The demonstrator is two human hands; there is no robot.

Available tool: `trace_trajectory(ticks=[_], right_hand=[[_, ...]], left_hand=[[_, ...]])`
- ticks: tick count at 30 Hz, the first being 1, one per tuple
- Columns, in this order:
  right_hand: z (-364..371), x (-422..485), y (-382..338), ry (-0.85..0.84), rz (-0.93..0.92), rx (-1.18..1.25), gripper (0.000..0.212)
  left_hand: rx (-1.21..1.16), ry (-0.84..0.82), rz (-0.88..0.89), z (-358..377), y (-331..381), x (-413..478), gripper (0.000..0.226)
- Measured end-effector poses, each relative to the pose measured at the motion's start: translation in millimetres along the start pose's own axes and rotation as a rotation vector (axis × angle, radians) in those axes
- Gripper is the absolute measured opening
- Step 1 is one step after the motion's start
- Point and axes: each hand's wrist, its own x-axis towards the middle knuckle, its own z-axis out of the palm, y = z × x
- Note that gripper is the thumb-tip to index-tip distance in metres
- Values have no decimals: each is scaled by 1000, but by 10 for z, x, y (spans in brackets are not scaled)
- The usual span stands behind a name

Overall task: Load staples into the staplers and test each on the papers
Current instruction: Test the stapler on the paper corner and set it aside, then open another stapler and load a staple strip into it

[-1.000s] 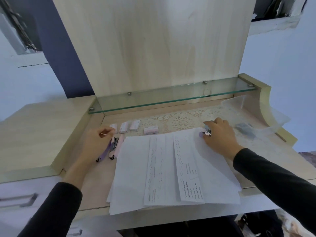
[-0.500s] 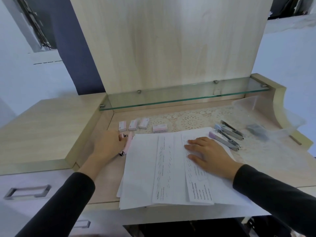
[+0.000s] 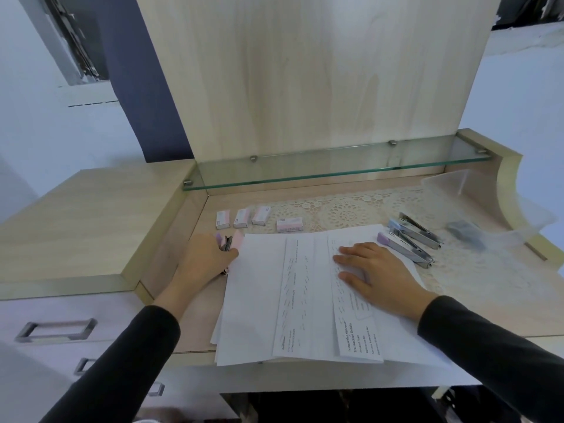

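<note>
Head cam: desk [image 3: 503, 300], lace mat [image 3: 345, 213], glass shelf [image 3: 335, 169]; R fingers [image 3: 351, 259] flat on papers [image 3: 259, 300]; L fingers [image 3: 225, 256] on stapler [image 3: 237, 239], grip unclear.

The desk [image 3: 201, 319] and its upright back panel [image 3: 305, 87] were finished in pale wood-grain laminate, smooth and matt. The shelf [image 3: 335, 170] was clear glass with a glossy, green-tinted edge, carried on small metal clips [image 3: 253, 158]. A cream lace mat [image 3: 346, 213] of open, textured cloth covered the rear of the desk. The papers [image 3: 259, 300] were white, matt and printed. The staple boxes [image 3: 241, 218] appeared to be smooth pale cardboard. The staplers [image 3: 409, 242] showed bright, reflective metal bodies with pastel ends that looked like plastic. The container [image 3: 451, 184] was translucent plastic. The drawer handle [image 3: 55, 329] was dull grey metal. The sleeves [image 3: 122, 361] were dark, matt cloth.
</note>
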Motion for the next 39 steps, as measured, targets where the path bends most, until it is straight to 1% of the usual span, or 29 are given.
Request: trace_trajectory(ticks=[4, 5, 7, 8, 11, 15, 17, 19, 22, 24, 26, 29, 31, 35, 39], right_hand=[[-2, -4, 0, -1, -6, -3, 65], [-3, -4, -1, 2, -8, -1, 65], [-1, -5, 1, 14, -11, 5, 65], [-1, -4, 1, 16, -12, 3, 65], [4, -5, 3, 8, -8, -9, 61], [4, -11, 7, 15, -11, 0, 65], [-3, -5, -1, 16, -15, -5, 60], [-8, -1, -2, 17, -15, -5, 54], [-5, -4, 2, 29, -21, -9, 57], [-7, -8, 5, 22, -24, -7, 57], [-10, -9, 0, 27, -30, -4, 58], [-19, -8, -1, 29, -34, 14, 46], [-33, 2, -11, 27, -21, 43, 39], [-149, 50, -50, 1, 51, 116, 36], [-355, 124, -183, 137, 61, 217, 33]], left_hand=[[-209, -37, -33, -29, -59, -73, 42], [-261, -45, -43, -29, -75, -91, 40], [-378, -42, -56, -36, -91, -120, 27], [-420, -32, -51, -43, -93, -132, 22], [-542, -30, -32, -73, -87, -169, 19], [-695, -43, 31, -161, 17, -271, 9], [-744, -13, 45, -196, 57, -306, 5], [-724, 60, 64, -210, 75, -323, 12], [-733, 181, 55, -247, 96, -334, 26], [-777, 211, 27, -280, 97, -335, 31], [-772, 215, 17, -309, 73, -326, 35], [-766, 187, 26, -335, 46, -327, 42], [-758, 141, 55, -342, 83, -363, 46], [-768, 6, 143, -309, 228, -451, 36], [-742, -95, 167, -164, 427, -507, 26]])
